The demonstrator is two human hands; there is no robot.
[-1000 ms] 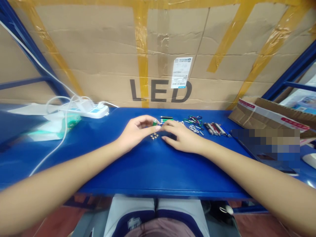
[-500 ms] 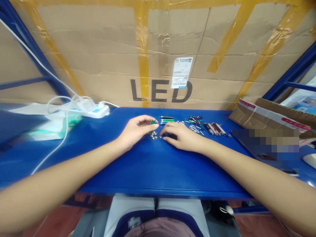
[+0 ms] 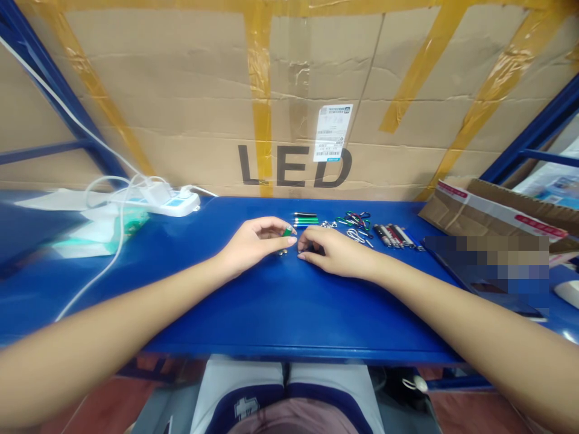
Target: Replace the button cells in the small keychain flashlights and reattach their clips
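My left hand (image 3: pixel 256 244) pinches a short green tube (image 3: pixel 287 231) between thumb and fingers, held tilted just above the table. Below its thumb lie several small round metal pieces (image 3: pixel 283 252), mostly covered by the hand. My right hand (image 3: pixel 328 250) is close on the right, its fingertips bent together low over the tabletop; whatever sits between them is too small to make out. Behind the hands, slim black, green and blue tubes (image 3: pixel 306 220) lie side by side. Small silvery parts (image 3: pixel 329 224) show just past the right hand's knuckles.
On the blue table (image 3: pixel 289 313), carabiner clips (image 3: pixel 355 220) and a row of finished-looking metal tubes (image 3: pixel 397 235) lie to the right. An open cardboard box (image 3: pixel 497 211) stands farther right. At left are a white power strip (image 3: pixel 174 204) and cables. A large carton (image 3: pixel 194 108) backs the table.
My left hand has shifted slightly right and down with the green tube, covering more of the round pieces. My right hand's fingertips have drawn together and moved slightly right.
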